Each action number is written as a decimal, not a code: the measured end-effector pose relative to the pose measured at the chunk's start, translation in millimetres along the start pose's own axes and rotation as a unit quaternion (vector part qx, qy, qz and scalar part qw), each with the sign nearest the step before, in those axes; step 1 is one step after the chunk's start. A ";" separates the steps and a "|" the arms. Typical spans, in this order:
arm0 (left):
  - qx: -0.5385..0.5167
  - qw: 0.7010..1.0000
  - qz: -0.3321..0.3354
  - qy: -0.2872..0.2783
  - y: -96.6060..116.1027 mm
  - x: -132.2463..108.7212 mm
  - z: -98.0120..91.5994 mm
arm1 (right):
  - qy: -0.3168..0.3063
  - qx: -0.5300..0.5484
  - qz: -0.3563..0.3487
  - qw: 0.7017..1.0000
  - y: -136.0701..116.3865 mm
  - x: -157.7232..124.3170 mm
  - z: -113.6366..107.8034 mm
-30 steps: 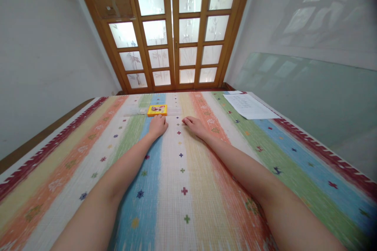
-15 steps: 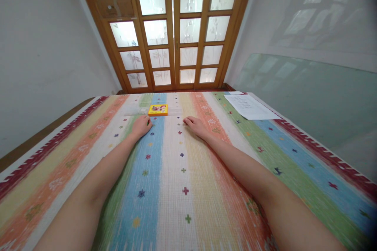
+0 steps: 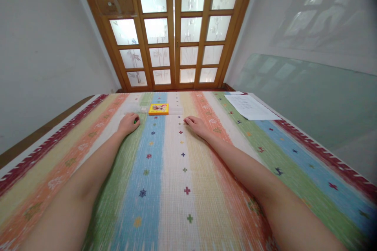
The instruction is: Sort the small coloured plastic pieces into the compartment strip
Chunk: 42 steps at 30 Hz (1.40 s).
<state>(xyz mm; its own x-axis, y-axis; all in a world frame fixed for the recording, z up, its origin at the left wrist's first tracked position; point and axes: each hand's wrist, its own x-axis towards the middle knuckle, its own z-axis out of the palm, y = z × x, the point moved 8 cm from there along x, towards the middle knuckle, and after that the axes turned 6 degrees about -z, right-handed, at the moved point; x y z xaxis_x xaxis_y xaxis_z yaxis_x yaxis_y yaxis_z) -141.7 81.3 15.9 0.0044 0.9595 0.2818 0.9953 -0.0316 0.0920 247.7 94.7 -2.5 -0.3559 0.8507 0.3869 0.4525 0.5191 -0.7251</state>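
Green, a small object (image 3: 135,121) peeks from my left hand (image 3: 127,124), fingers curled round it; the yellow box (image 3: 158,109) lies beyond and right of that grip; my right hand (image 3: 195,125), loosely curled (around anything or not, I cannot tell), rests on striped cloth (image 3: 173,164).

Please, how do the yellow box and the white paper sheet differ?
The yellow box is brightly printed with a picture; the paper sheet is white with faint text. The box is compact and thick; the sheet is thin and larger. The box lies left of the right hand; the sheet lies right of it. Both lie flat.
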 end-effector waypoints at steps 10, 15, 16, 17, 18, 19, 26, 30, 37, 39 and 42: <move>-0.005 1.000 0.000 0.003 -3.9 0.8 2.5 | -0.004 -0.002 -0.004 1.000 0.0 0.0 0.2; -0.001 0.999 -0.028 0.026 -13.6 0.4 1.6 | 0.002 -0.005 -0.011 1.000 -0.5 0.2 0.5; -0.008 0.999 -0.037 0.026 -17.4 0.1 2.8 | 0.002 -0.005 -0.011 1.000 -1.2 0.2 0.5; -0.018 0.998 -0.046 0.024 -21.6 -0.4 4.4 | 0.001 -0.006 -0.012 1.000 -2.2 0.1 0.4; -0.028 0.998 -0.055 0.021 -25.9 -1.2 6.2 | 0.001 -0.007 -0.012 1.000 -3.2 0.1 0.2; -0.037 0.997 -0.062 0.017 -29.9 -2.2 8.0 | 0.000 -0.009 -0.012 1.000 -4.1 0.1 0.0; -0.077 0.997 -0.024 0.008 -39.2 -11.9 14.8 | -0.010 -0.027 -0.004 1.000 -7.9 -0.5 -0.9; -0.081 0.997 0.013 0.017 -33.3 -15.7 15.9 | 0.000 -0.097 -0.032 0.995 -14.4 -2.9 -0.5; -0.053 0.998 0.013 0.011 -25.9 -17.0 14.1 | -0.063 -0.278 -0.119 0.951 -32.3 -0.7 28.2; -0.048 0.999 0.002 0.017 -27.0 -17.6 11.5 | -0.053 -0.306 -0.078 0.947 -25.0 11.3 31.3; -0.050 0.998 -0.015 0.017 -29.6 -18.6 8.6 | -0.035 -0.337 -0.019 0.941 -12.3 34.4 35.2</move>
<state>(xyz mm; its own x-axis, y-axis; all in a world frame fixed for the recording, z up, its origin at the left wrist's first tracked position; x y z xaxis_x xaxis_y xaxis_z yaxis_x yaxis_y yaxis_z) -170.4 66.8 -0.3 -0.0305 0.9507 0.3087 0.9802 -0.0320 0.1955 201.1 114.7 -0.3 -0.4240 0.8352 0.3502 0.8457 0.5035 -0.1770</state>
